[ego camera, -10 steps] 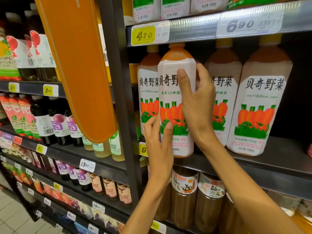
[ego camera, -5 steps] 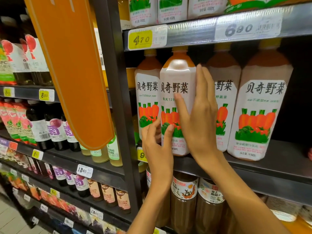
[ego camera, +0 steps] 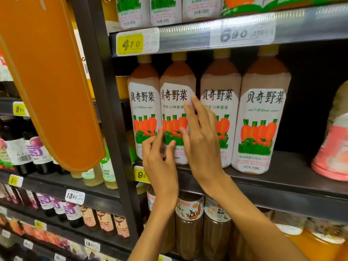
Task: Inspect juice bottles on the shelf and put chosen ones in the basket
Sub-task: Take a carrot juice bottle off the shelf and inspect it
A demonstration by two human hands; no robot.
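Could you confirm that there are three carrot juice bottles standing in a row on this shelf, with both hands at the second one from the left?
Not quite: the head view shows four carrot juice bottles in the row, not three. The rest holds: the left hand and right hand are both at the second bottle from the left, which stands on the shelf.

Bright and even on the front bottle labels [ego camera: 260,117], lit from above and in front. Deep black behind the bottles, at the back of the shelf [ego camera: 293,178]. Soft glare along the plastic price strip [ego camera: 188,38]. Slight blur overall, stronger at the corners. Curved wide-angle lines near the edges.
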